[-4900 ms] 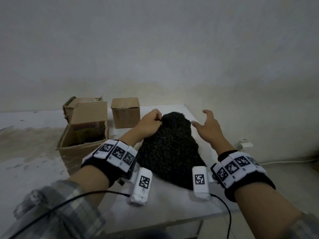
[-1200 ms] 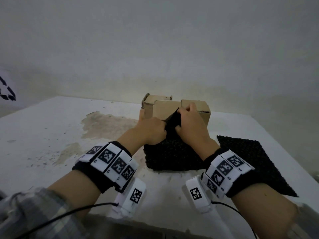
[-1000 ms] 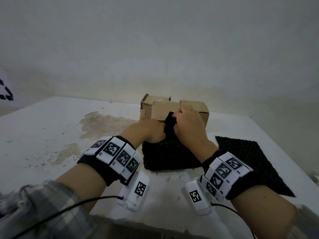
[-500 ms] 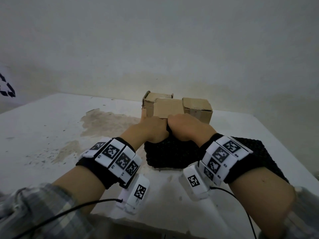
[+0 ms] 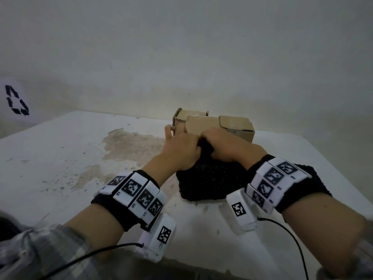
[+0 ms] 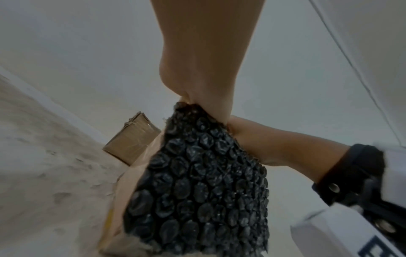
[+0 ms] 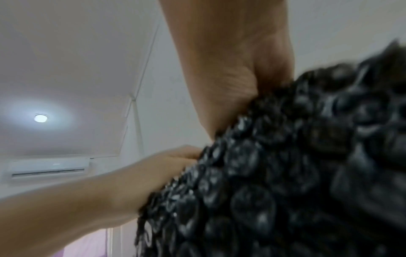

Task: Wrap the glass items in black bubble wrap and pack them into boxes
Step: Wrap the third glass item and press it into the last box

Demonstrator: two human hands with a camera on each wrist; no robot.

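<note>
A bundle of black bubble wrap stands on the white table, just in front of the cardboard boxes. Whatever it holds is hidden inside. My left hand pinches the gathered top of the wrap from the left, with two fingers sticking out toward the boxes. My right hand curls over the same top from the right. In the left wrist view the wrap hangs in a cone from my left hand, and my right hand presses its side. The right wrist view shows the wrap blurred and close.
Two small cardboard boxes stand behind the bundle, with an open brown flap between them. A second flat sheet of black bubble wrap lies under my right wrist. A brown stain marks the table on the left.
The bundle now stands in front of the boxes. Over the last second my right hand rolled down over the wrap's top, pressing the raised tuft in. My left hand kept its pinch.
</note>
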